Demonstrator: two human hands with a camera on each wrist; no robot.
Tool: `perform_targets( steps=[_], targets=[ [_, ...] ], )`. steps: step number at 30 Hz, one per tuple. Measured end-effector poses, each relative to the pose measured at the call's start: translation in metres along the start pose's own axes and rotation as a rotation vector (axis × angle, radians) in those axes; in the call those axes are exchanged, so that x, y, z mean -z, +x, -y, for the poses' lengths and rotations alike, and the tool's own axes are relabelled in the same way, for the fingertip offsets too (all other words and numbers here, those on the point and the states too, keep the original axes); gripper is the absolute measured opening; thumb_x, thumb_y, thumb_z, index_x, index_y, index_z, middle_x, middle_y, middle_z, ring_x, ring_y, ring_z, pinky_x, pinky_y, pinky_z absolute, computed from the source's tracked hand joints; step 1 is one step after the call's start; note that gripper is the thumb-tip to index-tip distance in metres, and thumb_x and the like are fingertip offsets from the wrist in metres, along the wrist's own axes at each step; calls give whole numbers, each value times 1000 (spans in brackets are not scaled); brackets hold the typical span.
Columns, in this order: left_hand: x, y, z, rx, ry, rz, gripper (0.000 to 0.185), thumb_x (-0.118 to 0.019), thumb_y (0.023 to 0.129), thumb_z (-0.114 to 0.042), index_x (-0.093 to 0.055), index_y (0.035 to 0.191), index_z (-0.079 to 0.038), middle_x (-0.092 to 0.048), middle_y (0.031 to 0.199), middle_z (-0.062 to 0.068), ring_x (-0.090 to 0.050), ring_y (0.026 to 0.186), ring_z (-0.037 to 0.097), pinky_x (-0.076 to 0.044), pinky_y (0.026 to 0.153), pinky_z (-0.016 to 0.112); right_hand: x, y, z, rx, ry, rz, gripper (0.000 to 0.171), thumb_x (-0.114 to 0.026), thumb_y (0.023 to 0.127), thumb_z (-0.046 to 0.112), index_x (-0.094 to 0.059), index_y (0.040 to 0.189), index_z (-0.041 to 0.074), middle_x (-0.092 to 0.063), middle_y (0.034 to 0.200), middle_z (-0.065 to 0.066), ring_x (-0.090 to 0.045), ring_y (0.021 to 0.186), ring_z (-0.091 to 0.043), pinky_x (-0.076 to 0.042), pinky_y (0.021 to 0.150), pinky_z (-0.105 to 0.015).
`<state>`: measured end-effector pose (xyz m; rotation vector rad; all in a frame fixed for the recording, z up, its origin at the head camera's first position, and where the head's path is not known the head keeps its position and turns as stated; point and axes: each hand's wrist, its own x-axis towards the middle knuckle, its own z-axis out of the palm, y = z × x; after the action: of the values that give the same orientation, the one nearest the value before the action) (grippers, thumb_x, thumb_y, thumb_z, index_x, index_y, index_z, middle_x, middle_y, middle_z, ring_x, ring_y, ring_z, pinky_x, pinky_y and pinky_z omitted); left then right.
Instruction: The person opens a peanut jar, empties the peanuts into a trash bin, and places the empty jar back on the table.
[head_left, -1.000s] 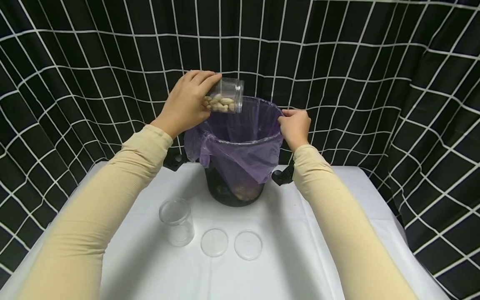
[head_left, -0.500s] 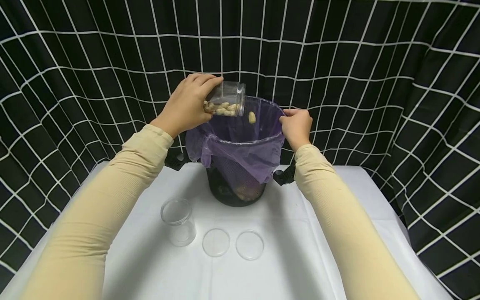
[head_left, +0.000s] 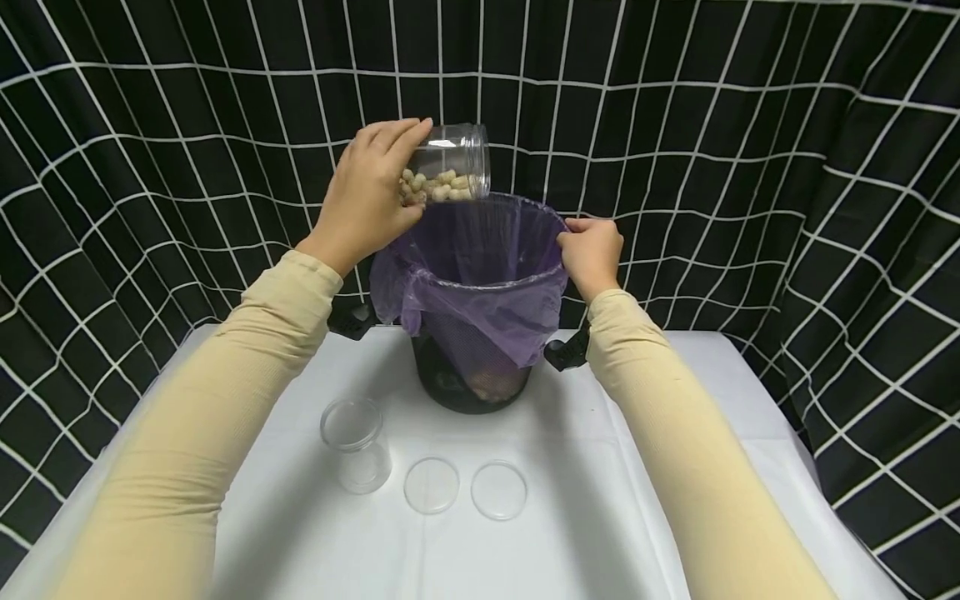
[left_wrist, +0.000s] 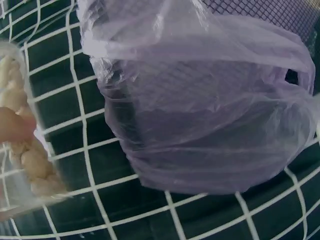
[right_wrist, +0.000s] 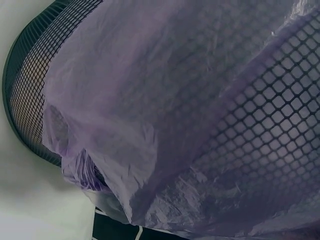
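My left hand [head_left: 372, 185] grips a clear plastic jar [head_left: 450, 150] lying on its side above the left of the bin, its mouth facing right. Peanuts in their shells [head_left: 442, 185] lie along the jar's lower wall; the left wrist view shows the peanuts [left_wrist: 34, 162] close up beside a fingertip. A purple bin liner [head_left: 487, 312] covers the rim of a black mesh bin [head_left: 442, 383], with its edge folded down outside. At the bin's right rim my right hand [head_left: 592, 252] pinches the liner. In the right wrist view the liner [right_wrist: 125, 100] hides much of the mesh.
A second clear jar [head_left: 356, 446] stands upright in front of the bin on the left. Two clear round lids [head_left: 432, 485] lie side by side on the white tablecloth [head_left: 525, 558]. A black curtain with white grid lines [head_left: 570, 117] hangs close behind the bin.
One peanut was in the air below the jar's mouth half a second ago and is out of sight now. My left hand has raised the jar; my right hand stays at the rim.
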<state>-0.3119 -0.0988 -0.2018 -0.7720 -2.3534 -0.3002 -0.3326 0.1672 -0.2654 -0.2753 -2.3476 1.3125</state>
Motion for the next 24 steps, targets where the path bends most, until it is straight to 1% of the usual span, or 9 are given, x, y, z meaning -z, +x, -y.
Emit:
perform_targets(
  steps=[2, 5, 6, 12, 16, 17, 21, 23, 24],
  targets=[
    [-1, 1, -1, -12, 3, 18, 73, -73, 79, -8, -47, 147, -8, -52, 146, 13, -44, 137, 35, -32, 121, 45, 1, 0, 0, -3, 1, -2, 35, -59, 88, 4, -70, 120, -1, -71, 119, -17, -64, 117, -29, -53, 97, -39],
    [-4, 1, -2, -42, 12, 80, 73, -72, 77, -6, -48, 146, -8, -53, 145, 14, -45, 136, 35, -33, 120, 45, 1, 1, -1, -5, 4, -6, 34, -59, 88, 3, -70, 120, -1, -71, 118, -18, -65, 115, -29, -54, 96, -39],
    [-4, 1, -2, -42, 14, 84, 73, -73, 77, -6, -49, 145, -8, -53, 145, 14, -45, 136, 35, -34, 120, 46, 1, 1, -1, -3, 3, -4, 34, -59, 88, 3, -70, 120, -1, -71, 118, -18, -65, 115, -29, -54, 96, -39],
    [-3, -1, -3, 0, -3, -6, 72, -69, 79, -5, -47, 148, -10, -53, 146, 12, -44, 137, 34, -33, 121, 44, -1, 1, -3, 2, 4, 4, 36, -59, 87, 3, -70, 121, 0, -71, 119, -17, -64, 117, -29, -54, 97, -40],
    [-3, -1, -6, -25, -13, 8, 71, -67, 79, -4, -47, 147, -10, -53, 145, 11, -44, 136, 34, -33, 121, 44, 0, 1, -3, 1, 1, 3, 36, -59, 87, 3, -70, 121, 0, -71, 119, -17, -64, 117, -29, -54, 96, -40],
    [-4, 0, -6, -33, -12, -5, 71, -67, 79, -4, -47, 147, -10, -53, 145, 11, -45, 136, 34, -33, 121, 44, 0, 1, -2, 1, 2, 3, 36, -59, 87, 3, -70, 121, 0, -71, 119, -17, -64, 117, -29, -54, 96, -40],
    [-5, 2, -7, -33, 0, -115, 69, -71, 81, -7, -48, 146, -9, -53, 144, 12, -45, 135, 34, -34, 119, 43, 1, 1, -1, 5, -2, 0, 36, -58, 87, 3, -70, 120, 0, -71, 119, -17, -64, 117, -28, -53, 97, -39],
    [-5, 3, -7, -43, 9, -133, 69, -71, 81, -7, -48, 146, -8, -53, 144, 13, -45, 135, 35, -34, 120, 43, 1, 1, -2, 4, 0, 1, 36, -59, 87, 3, -70, 120, 0, -71, 120, -16, -64, 118, -28, -53, 98, -39],
    [-6, 3, -7, -50, 12, -118, 69, -71, 81, -7, -47, 146, -8, -53, 144, 13, -45, 135, 35, -33, 120, 43, 1, 1, -2, 3, 0, 0, 35, -59, 87, 3, -70, 120, 0, -71, 119, -17, -63, 118, -29, -53, 98, -39]
  ],
)
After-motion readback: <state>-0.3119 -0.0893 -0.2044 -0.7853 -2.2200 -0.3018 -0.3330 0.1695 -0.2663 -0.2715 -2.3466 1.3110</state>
